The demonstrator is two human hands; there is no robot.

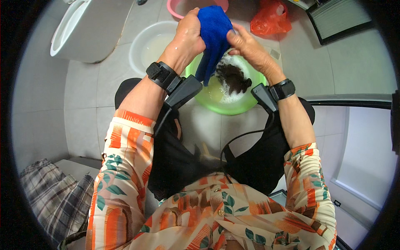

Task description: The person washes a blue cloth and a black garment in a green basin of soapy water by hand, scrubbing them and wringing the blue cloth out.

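A wet-looking blue cloth hangs bunched above a green basin, its lower end dangling over the rim. My left hand is closed around the cloth's left side, with water drops on the skin. On the opposite edge, the bent fingers and thumb of my right hand grip the fabric; part of this grip is hidden. Below, a dark brown cloth lies in foamy water inside the green basin. Black straps with small devices circle both wrists.
Behind the green basin stand a white basin of cloudy water and a pink basin. A red plastic bag lies at far right, near a black-framed panel. A white toilet stands far left; plaid fabric lies near left.
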